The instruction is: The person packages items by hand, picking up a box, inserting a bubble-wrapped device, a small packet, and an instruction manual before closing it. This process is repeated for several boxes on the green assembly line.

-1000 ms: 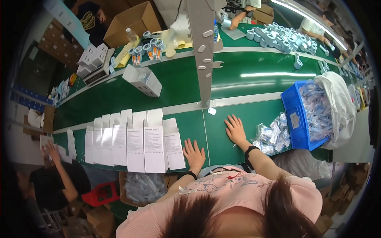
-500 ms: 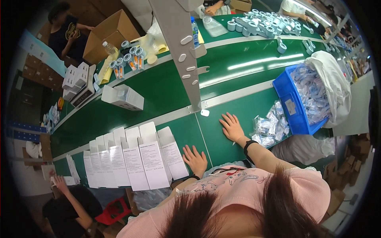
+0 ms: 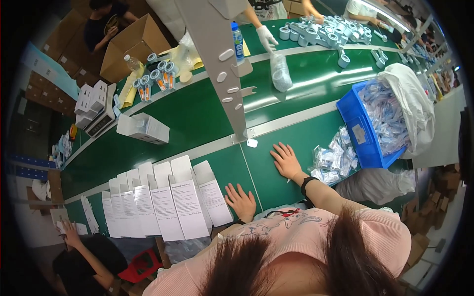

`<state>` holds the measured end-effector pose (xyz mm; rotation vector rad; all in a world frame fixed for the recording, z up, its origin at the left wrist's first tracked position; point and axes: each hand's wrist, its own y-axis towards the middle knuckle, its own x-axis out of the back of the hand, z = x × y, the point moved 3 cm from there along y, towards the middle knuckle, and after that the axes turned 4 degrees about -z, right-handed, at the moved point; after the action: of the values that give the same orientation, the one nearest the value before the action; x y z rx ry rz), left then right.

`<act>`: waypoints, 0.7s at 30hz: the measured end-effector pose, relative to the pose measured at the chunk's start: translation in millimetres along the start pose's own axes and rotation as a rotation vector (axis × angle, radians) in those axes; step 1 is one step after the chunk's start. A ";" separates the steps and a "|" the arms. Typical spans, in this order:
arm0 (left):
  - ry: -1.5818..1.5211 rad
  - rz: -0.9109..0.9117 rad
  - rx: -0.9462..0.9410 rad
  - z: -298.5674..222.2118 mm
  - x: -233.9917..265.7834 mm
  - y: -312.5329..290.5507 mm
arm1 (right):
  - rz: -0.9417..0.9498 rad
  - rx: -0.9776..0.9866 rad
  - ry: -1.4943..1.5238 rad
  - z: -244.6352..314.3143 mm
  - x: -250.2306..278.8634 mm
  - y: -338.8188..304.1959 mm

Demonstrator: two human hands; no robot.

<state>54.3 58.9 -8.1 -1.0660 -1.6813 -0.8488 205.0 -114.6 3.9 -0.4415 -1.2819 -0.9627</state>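
Observation:
My left hand [image 3: 241, 201] lies flat on the green table [image 3: 229, 170], fingers spread, holding nothing. Just left of it stands a row of several white cardboard boxes [image 3: 187, 209] with their top flaps up. My right hand [image 3: 286, 160] also rests palm down with its fingers apart and nothing in it. To its right is a small heap of clear plastic packets [image 3: 332, 158]. A small white tag [image 3: 252, 143] lies beyond my hands, at the foot of the grey metal post [image 3: 237, 116].
A blue bin [image 3: 363, 140] full of packets stands at right, a white sack over its edge. An open white box [image 3: 143, 129] sits on the green belt [image 3: 192, 116]. Across it, a co-worker's gloved hand [image 3: 267, 39] is at a clear plastic bag [image 3: 281, 74], near piled light-blue devices [image 3: 326, 32].
A co-worker's gloved hand has come in across the belt, and the plastic bag has moved nearer onto it. The open white box has shifted slightly left. My hands keep their places.

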 end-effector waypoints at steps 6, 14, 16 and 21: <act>0.020 -0.040 -0.023 -2.6 -0.9 -1.9 | -0.017 0.009 0.047 -4.2 0.7 1.4; -0.095 -0.116 -0.137 -3.2 4.6 -6.0 | -0.088 0.031 0.081 -11.3 -5.3 -1.6; -0.102 -0.217 -0.239 -15.0 32.8 3.5 | -0.100 0.011 0.157 -17.0 -7.4 -1.1; 0.058 -0.101 0.038 -16.9 77.0 28.2 | -0.176 -0.173 0.474 -56.6 1.0 27.0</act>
<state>72.1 75.6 72.0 -0.9287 -1.7074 -0.9004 260.6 -142.6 -4.6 -0.2142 -0.8199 -1.2467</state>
